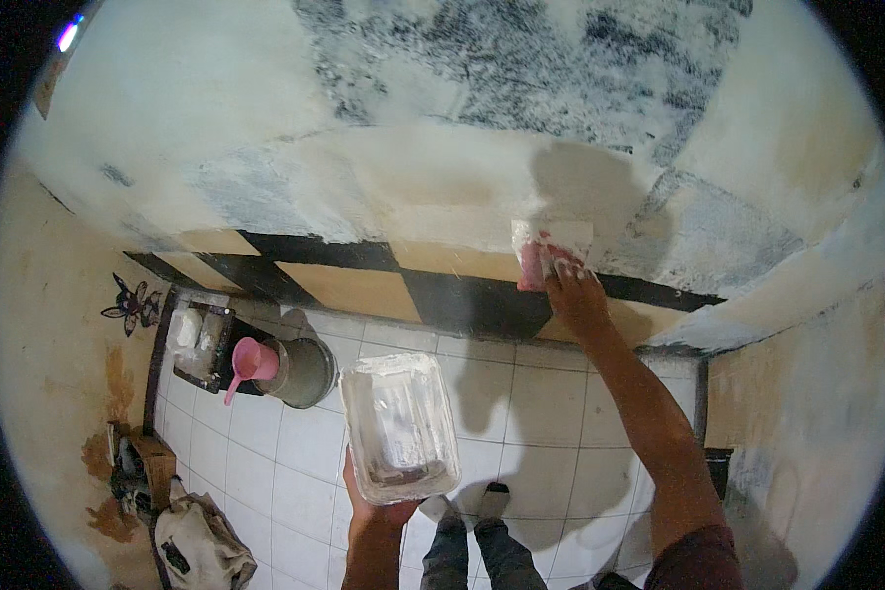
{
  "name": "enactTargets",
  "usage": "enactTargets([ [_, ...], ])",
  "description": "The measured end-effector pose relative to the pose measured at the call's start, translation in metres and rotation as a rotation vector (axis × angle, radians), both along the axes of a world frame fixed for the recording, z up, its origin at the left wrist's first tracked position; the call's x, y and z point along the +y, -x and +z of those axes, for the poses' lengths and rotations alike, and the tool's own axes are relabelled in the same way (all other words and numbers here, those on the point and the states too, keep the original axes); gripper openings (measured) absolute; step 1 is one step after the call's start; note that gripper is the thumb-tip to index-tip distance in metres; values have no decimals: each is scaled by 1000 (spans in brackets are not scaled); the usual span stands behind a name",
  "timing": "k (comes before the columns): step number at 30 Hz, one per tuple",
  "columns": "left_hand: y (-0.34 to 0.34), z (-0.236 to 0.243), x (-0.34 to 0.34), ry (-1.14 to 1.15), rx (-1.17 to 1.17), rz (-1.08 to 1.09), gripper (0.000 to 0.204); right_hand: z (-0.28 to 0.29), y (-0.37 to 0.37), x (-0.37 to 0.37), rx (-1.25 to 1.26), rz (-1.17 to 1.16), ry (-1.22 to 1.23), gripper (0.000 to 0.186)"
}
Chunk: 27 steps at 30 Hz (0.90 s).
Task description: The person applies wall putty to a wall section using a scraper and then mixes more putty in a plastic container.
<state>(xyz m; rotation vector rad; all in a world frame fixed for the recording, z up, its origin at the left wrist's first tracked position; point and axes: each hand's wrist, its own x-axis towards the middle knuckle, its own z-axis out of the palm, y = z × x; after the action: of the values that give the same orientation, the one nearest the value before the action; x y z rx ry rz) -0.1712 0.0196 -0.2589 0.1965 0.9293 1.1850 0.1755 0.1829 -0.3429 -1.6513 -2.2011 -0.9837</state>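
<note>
Right hand (570, 284): fingers bunched, gripping flat, square, pink-and-white spreader (553, 238) at pale, patchy wall (442, 167), just above black-and-tan checked band along wall's lower edge. Left hand (376, 503): clasping near end of white-smeared, rectangular, open-topped container (403, 433), held over white tiled floor (541, 403); fingers beneath hidden, spread cannot be told. Near floor's far left corner: round grey bucket (308, 374), pink plastic dipper (255, 359) at its rim, black crate (193, 370) beside. Crumpled beige cloth (205, 541) by floor's left edge.

This is a room under renovation, its wall (442, 187) patchily coated.
</note>
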Motion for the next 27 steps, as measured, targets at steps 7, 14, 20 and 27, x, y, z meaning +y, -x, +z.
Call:
enactTargets([
  [7, 5, 0, -7, 40, -82, 46, 52, 111, 36, 27, 32, 19, -431, 37],
  [14, 0, 15, 4, 17, -182, 69, 51, -36, 8, 3, 62, 134, 194, 43],
  [20, 6, 11, -3, -134, -11, 20, 53, 113, 151, 66, 53, 761, -222, 42],
  [27, -22, 41, 1, 59, -162, 46, 51, 232, 160, 128, -160, 309, 549, 33],
])
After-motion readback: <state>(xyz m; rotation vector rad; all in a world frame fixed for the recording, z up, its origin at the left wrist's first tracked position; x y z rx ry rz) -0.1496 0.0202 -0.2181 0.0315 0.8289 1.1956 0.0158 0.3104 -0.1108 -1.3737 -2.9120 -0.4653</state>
